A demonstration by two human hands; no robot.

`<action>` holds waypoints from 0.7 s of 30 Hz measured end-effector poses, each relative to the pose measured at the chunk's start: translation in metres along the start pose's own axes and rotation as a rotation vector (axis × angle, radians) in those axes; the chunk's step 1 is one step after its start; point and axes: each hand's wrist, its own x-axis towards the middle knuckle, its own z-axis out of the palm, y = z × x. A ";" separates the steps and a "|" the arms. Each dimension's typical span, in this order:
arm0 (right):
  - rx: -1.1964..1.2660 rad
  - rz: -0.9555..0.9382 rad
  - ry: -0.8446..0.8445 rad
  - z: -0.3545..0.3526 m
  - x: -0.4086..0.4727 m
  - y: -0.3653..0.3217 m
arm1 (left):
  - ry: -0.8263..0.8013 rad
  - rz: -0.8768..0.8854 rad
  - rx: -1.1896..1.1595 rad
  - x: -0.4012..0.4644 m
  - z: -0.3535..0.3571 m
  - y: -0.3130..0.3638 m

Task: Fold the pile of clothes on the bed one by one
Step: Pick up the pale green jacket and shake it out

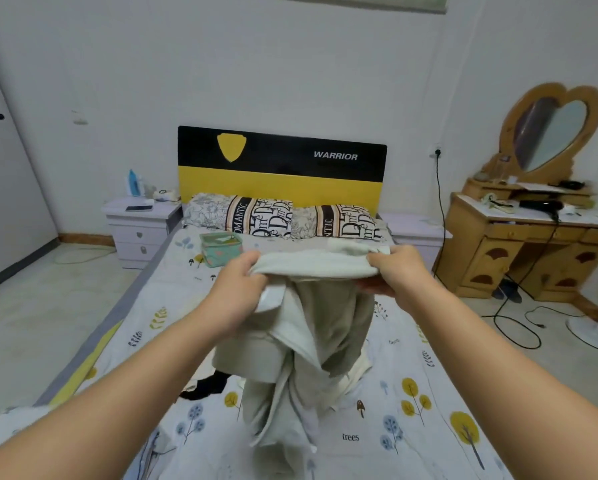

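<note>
Both forearms reach forward over the bed (pixel 429 393), raised to about the same height; the left hand (pixel 236 289) curls its fingers round one end of the top edge of a pale garment (pixel 308 320), thumb on the near side, and the right hand (pixel 399 271) pinches the other end, knuckles up. The garment hangs down between the hands in loose folds; its lower end rests on the patterned sheet beside a dark piece of clothing (pixel 207 386), well short of the pillows (pixel 283 216).
</note>
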 end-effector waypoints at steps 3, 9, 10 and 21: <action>-0.028 0.071 -0.095 0.010 -0.009 0.024 | 0.017 -0.036 -0.102 0.016 0.000 0.018; 0.026 -0.093 -0.449 0.034 -0.047 0.048 | 0.072 -0.166 -0.384 0.035 0.000 0.045; 0.030 -0.119 -0.514 0.038 -0.054 0.053 | 0.081 -0.183 -0.437 0.037 0.000 0.048; -0.243 -0.411 -0.043 -0.002 -0.027 0.011 | 0.151 -0.252 -0.016 0.045 -0.046 0.012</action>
